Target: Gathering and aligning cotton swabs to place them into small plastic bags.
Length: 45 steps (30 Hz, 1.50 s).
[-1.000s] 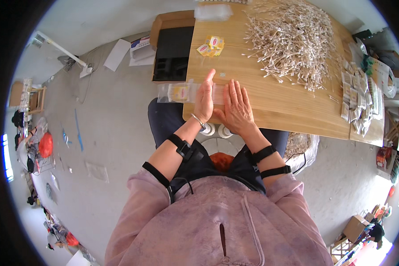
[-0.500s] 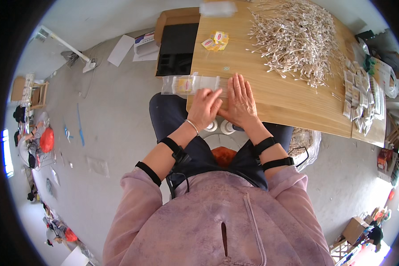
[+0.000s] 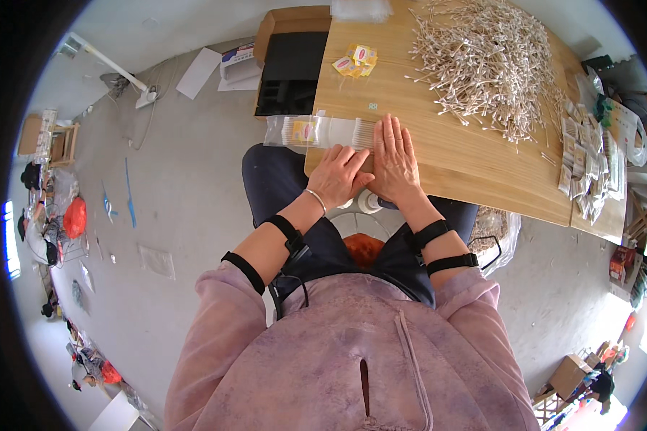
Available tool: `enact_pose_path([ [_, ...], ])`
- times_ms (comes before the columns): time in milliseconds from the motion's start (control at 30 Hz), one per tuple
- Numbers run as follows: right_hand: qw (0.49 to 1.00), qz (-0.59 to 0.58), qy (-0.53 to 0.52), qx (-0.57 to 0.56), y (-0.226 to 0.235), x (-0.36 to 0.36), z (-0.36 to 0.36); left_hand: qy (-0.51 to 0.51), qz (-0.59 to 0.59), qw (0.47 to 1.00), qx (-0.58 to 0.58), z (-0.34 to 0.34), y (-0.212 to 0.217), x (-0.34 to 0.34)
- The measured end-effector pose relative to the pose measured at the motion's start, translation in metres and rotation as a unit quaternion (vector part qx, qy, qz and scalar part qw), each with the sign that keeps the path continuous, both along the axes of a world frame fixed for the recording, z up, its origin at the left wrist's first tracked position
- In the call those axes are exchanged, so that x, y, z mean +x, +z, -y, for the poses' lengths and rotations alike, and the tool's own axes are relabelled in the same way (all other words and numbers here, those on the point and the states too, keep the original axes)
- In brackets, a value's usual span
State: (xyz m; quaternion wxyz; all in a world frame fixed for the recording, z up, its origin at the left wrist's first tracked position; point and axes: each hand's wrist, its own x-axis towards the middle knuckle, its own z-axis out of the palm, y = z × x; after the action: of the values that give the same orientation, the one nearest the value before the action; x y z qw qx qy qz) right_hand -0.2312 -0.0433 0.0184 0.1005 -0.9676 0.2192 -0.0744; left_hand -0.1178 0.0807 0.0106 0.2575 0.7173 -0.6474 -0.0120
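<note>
Nearest, the left hand (image 3: pixel 340 174) has its fingers bent toward the worktop (image 3: pixel 474 172), their tips by the near end of a row of white swabs (image 3: pixel 362 131); whether they pinch anything I cannot tell. The right hand (image 3: pixel 397 164) lies flat, its fingers straight and together, just beside the row's right end, with nothing seen in its grasp. Left of the row, a clear plastic bag (image 3: pixel 274 131) reaches past the worktop's left edge, showing swabs and a yellow card (image 3: pixel 304 131) through the film; whether the row lies inside that plastic or on it cannot be told. This pack looks partly done: the card shows at one end, while the swabs at the other look lined up but not finished off. Farther right, a pile of packs (image 3: pixel 584 154) appears already filled. Beyond the hands, a few loose yellow cards (image 3: pixel 356 61) and a big tangled heap of swabs (image 3: pixel 485 68) look unused, so much seems left. At the far edge lies a stack of clear plastic (image 3: pixel 361 8), perhaps empty bags.
</note>
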Motion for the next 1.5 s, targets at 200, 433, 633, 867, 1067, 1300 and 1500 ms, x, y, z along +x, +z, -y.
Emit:
enact_pose_path([
  [200,1.000,0.016,0.000,0.016,-0.003,-0.001,0.002,0.021,-0.004,0.999,0.030,0.005,0.005,-0.004],
  [433,1.000,0.018,0.005,0.020,-0.002,-0.001,0.001,0.020,0.017,0.999,0.036,0.004,0.000,-0.002],
  [633,1.000,0.014,0.002,0.016,-0.003,-0.001,0.001,0.032,-0.032,0.998,0.042,0.007,0.004,-0.004],
  [867,1.000,0.016,0.002,-0.014,-0.008,-0.001,0.002,0.050,-0.035,0.995,0.074,0.011,0.007,-0.005],
  [1067,1.000,0.013,0.001,0.011,-0.005,0.000,0.001,0.055,-0.043,0.996,0.062,0.012,0.011,-0.006],
  [1300,1.000,0.007,-0.009,-0.018,-0.010,0.000,0.001,0.071,-0.040,0.994,0.072,0.018,0.013,-0.007],
  [1500,1.000,0.000,-0.005,-0.008,-0.008,0.001,0.001,0.072,-0.046,0.994,0.074,0.017,0.010,-0.006],
])
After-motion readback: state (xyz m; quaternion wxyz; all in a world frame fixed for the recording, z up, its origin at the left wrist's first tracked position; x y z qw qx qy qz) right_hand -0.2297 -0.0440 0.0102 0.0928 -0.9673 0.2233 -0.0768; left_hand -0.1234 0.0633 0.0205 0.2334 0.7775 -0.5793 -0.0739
